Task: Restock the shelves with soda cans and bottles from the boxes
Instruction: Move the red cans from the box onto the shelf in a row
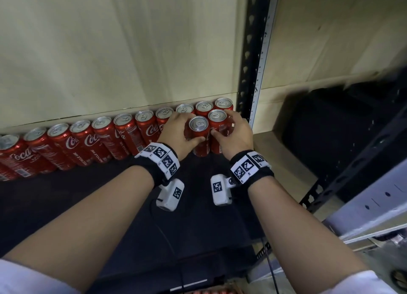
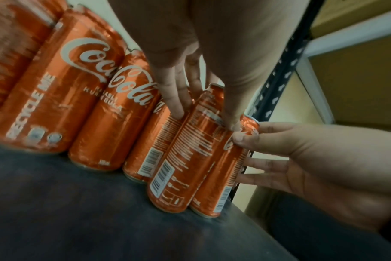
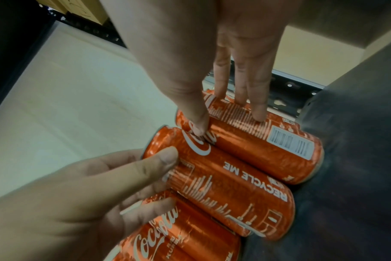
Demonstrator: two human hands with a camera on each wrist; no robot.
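Both hands on the shelf [image 1: 92, 196], each gripping one Coca-Cola can, both cans upright on the dark shelf board at its right end.

Left hand [image 1: 176, 130] wraps the left front can [image 1: 199, 137]: thumb across the front of the body, fingers round the far side. Same grip in the left wrist view, thumb and fingers pinching the can [image 2: 181, 159] from either side.

Right hand [image 1: 236, 135] holds the right front can [image 1: 218, 126]: thumb on the front, fingers curled over the right side near the top rim. Right wrist view confirms: thumb on the logo side, fingertips [image 3: 259, 113] on the label text of that can [image 3: 252, 143].

The two held cans touch side by side, just in front of the back row of cans [image 1: 88, 139], which runs along the pale back panel [image 1: 110, 51] from the left edge to the black slotted upright [image 1: 253, 62]. Right front can sits just beside that upright.

Below the shelf front edge, can tops show in a box [image 1: 209, 291], mostly cut off.
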